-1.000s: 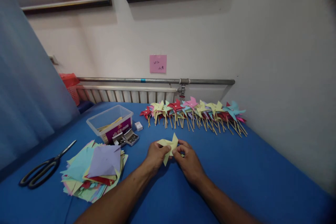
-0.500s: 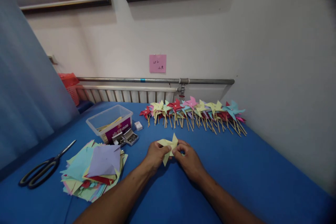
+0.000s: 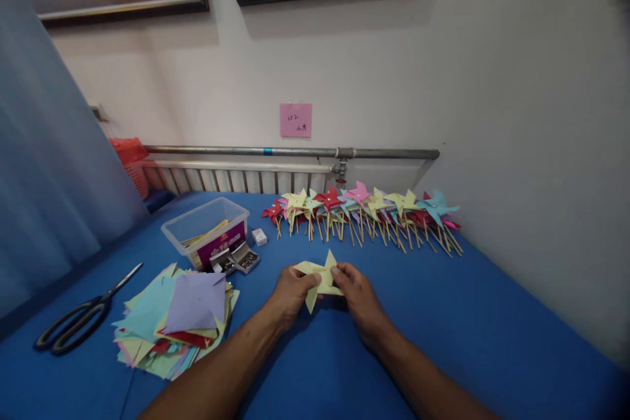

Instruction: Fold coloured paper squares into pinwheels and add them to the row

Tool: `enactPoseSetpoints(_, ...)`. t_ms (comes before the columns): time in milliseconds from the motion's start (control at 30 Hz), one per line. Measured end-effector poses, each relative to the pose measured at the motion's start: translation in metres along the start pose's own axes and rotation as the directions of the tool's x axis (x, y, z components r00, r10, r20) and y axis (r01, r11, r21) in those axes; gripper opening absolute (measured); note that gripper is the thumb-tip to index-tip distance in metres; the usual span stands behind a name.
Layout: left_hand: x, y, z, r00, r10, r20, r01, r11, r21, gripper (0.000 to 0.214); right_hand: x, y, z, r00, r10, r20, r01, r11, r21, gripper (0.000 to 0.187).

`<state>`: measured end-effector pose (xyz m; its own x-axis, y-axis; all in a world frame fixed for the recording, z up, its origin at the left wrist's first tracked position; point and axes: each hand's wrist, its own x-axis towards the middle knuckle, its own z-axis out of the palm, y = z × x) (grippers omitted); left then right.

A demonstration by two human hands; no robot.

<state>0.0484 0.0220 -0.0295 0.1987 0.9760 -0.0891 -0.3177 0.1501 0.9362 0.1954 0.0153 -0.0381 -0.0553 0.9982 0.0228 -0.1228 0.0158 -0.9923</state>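
Note:
A pale yellow paper pinwheel [image 3: 325, 281], its points folded toward the middle, is held above the blue table cover. My left hand [image 3: 294, 292] pinches it from the left, thumb on top near the centre. On the other side my right hand [image 3: 358, 295] grips its right edge, with the thumb on the upper right fold and the fingers beneath. No stick shows on this pinwheel. The fingers under the paper are mostly hidden.
Finished pinwheels on sticks [image 3: 364, 207] lie in a row at the back. To the left are a plastic box [image 3: 207, 230] of sticks, small boxes of metal pins [image 3: 246, 257], a white box [image 3: 259, 237], a stack of coloured paper squares [image 3: 194, 302] and scissors [image 3: 88, 315].
My right thumb has moved from the pinwheel's centre to its upper right fold, uncovering the right point. My left hand keeps its hold in the same place.

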Motion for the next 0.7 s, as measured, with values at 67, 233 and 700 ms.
enactPoseSetpoints(67,0.0002,-0.0009,-0.0008,1.0,0.005,0.001,-0.005,1.0,-0.011,0.034,-0.0012,-0.001,0.0007,0.999,0.032,0.041,-0.035,0.997,0.066,0.037)
enactPoseSetpoints(233,0.0014,-0.0035,-0.0016,1.0,0.007,-0.015,-0.008,0.998,-0.056,0.032,-0.0023,-0.004,0.0005,0.998,0.037,0.058,-0.042,0.995,0.092,0.038)
enactPoseSetpoints(700,0.0068,-0.0013,-0.0065,0.985,-0.009,-0.173,0.007,1.0,-0.015,0.025,0.0013,0.0017,-0.001,1.0,-0.003,0.013,0.005,0.993,-0.121,0.048)
